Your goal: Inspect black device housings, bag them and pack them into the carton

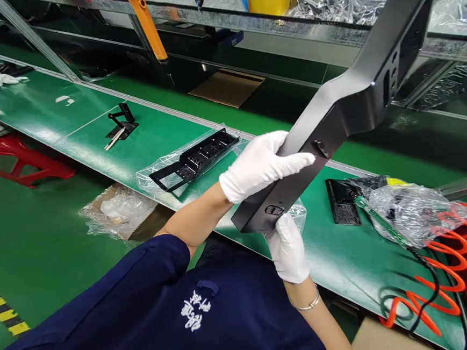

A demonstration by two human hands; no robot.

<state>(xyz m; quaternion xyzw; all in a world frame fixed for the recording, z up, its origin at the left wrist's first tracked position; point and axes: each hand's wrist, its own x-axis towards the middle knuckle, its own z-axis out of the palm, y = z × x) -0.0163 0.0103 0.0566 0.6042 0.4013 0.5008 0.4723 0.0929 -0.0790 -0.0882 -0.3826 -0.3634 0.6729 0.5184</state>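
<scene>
Held up and tilted over the bench is a long, bent, dark grey metal housing (323,114), its upper end leaning to the right. My left hand (264,166), white-gloved, grips its middle with the thumb across the side face. At the lower end, my right hand (288,249), also gloved, holds the edge from below near a small oval cutout; part of its fingers is hidden behind the housing. To the left, a black metal frame (200,159) with cutouts lies on clear plastic wrap.
On the green bench (86,142) stands a small black bracket (123,122). To the right lie a black plate (342,202), a green tool (383,222), a plastic bag (413,205) and an orange coiled hose (454,249). An orange tool (143,14) hangs by the metal shelf (229,18).
</scene>
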